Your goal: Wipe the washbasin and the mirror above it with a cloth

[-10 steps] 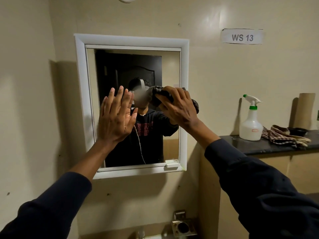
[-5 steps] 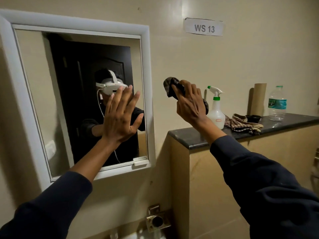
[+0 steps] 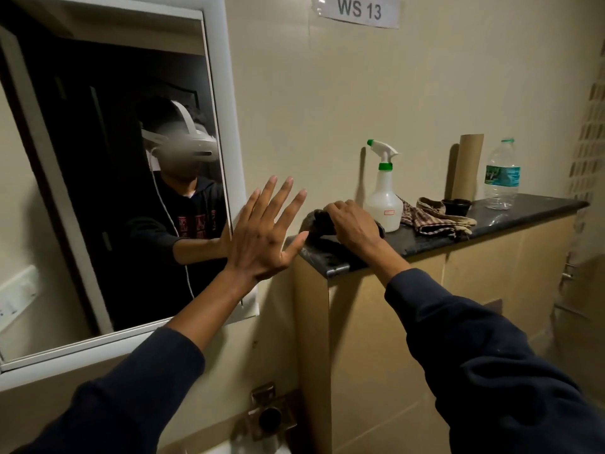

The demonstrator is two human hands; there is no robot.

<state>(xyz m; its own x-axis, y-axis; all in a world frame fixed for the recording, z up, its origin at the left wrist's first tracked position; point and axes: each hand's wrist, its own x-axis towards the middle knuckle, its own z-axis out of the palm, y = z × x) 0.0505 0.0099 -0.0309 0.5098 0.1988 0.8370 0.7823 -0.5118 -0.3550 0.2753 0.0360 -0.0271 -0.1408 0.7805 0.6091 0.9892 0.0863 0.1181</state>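
while my left hand rests flat and wide open, fingers spread, against the right edge of the white-framed mirror, my right hand presses down curled over a dark cloth at the near left end of the black counter. the cloth sits on the counter, just left of a white spray bottle, and is well apart from the glass. further right lie a checked rag, a small dark cup, a cardboard tube and a water bottle. i judge the mirror part paused or finished, since no cloth is on the glass; whether the glass is actually clean i cannot tell in this dim light. the washbasin is barely in view, only a pale sliver under a metal wall fitting at the bottom edge, so its state is unknown and i count it as possibly left to do.
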